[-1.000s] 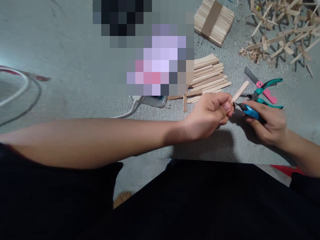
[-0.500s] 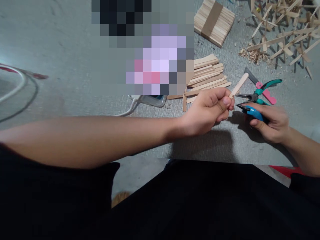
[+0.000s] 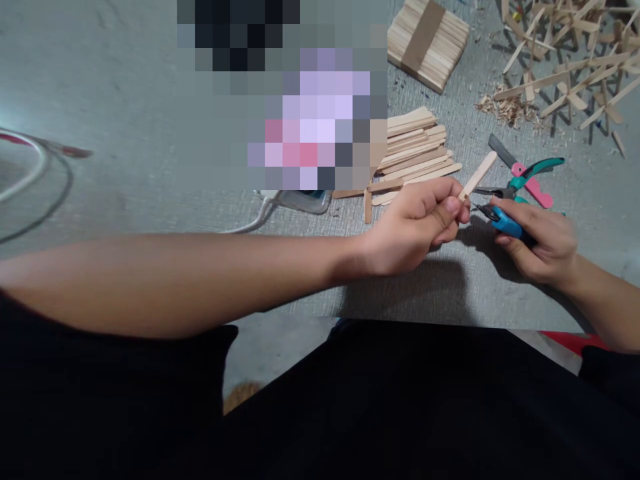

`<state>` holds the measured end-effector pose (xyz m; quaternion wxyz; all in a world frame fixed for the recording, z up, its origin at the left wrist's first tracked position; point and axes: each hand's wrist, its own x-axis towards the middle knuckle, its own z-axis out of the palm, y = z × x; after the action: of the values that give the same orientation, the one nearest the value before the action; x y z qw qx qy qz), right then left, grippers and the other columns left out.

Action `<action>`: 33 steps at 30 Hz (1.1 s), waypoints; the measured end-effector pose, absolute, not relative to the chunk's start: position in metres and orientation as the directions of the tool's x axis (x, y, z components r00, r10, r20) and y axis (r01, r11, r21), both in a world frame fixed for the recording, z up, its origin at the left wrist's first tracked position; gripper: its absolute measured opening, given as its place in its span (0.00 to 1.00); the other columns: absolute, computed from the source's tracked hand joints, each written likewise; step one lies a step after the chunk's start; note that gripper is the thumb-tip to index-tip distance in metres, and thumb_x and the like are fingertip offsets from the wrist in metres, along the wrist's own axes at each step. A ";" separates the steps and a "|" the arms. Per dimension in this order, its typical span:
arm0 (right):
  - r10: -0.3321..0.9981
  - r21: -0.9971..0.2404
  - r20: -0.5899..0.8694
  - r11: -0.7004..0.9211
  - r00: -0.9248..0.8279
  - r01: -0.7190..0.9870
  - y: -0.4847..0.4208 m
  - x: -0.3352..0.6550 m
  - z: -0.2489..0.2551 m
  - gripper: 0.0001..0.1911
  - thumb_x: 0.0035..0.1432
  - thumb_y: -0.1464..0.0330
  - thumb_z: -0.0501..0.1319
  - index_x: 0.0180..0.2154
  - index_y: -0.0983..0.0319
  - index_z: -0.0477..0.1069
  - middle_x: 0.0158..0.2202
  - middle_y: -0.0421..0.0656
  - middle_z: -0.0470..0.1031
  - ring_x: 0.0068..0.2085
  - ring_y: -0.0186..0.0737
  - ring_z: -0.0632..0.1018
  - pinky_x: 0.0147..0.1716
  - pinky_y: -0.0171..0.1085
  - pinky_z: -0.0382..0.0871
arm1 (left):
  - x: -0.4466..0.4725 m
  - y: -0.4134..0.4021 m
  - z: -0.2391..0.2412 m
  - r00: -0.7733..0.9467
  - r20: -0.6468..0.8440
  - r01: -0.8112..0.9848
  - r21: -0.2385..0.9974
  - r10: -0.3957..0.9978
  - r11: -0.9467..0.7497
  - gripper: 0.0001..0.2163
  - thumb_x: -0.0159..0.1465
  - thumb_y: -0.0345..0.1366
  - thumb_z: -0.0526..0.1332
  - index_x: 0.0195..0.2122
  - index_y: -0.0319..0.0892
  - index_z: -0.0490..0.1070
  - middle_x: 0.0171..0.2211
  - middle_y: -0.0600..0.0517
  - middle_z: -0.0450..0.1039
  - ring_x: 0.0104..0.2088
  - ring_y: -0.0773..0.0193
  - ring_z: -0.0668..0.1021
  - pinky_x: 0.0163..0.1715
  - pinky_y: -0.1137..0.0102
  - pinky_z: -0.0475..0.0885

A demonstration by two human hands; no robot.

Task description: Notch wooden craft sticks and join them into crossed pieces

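Observation:
A flat wooden craft stick [image 3: 481, 173] slants up and right from my left hand [image 3: 417, 223], pinched between thumb and fingers. A small dark notch or mark shows on the stick close to my thumb. My right hand [image 3: 543, 240] is wrapped around a blue-handled tool with a pointed metal tip [image 3: 507, 223]. Its tip points left toward the stick's lower end, with a small gap between them. The exact kind of tool is hard to make out. Just behind my right hand lie green-handled pliers [image 3: 537, 168], across a pink-handled cutter [image 3: 539, 190].
Loose craft sticks [image 3: 417, 150] lie behind my left hand. Farther back sits a banded bundle of sticks [image 3: 445, 50]. Wood shavings [image 3: 510, 107] and several crossed-stick assemblies [image 3: 570, 93] occupy the back right. A white cable [image 3: 250, 225] runs to a device, partly behind a blurred patch.
The blue-handled tool has turned slightly in my right hand, and that hand's fingers have shifted a little to the left. My left hand and the stick stay almost still.

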<state>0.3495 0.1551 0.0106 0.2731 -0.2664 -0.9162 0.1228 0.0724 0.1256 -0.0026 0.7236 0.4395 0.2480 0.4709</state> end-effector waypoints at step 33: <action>0.553 -0.280 0.469 0.832 -0.688 0.479 0.151 0.352 0.004 0.26 0.81 0.60 0.65 0.75 0.54 0.76 0.44 0.44 0.90 0.35 0.44 0.86 0.31 0.40 0.77 | 0.070 0.121 0.008 0.466 -0.003 -0.469 0.847 0.885 0.250 0.24 0.74 0.57 0.75 0.36 0.44 0.72 0.23 0.62 0.56 0.21 0.73 0.58 0.22 0.70 0.52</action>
<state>0.3522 0.1513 0.0036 0.2769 -0.2816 -0.9162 0.0676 0.0698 0.1212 0.0080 0.7495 0.4140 0.2512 0.4513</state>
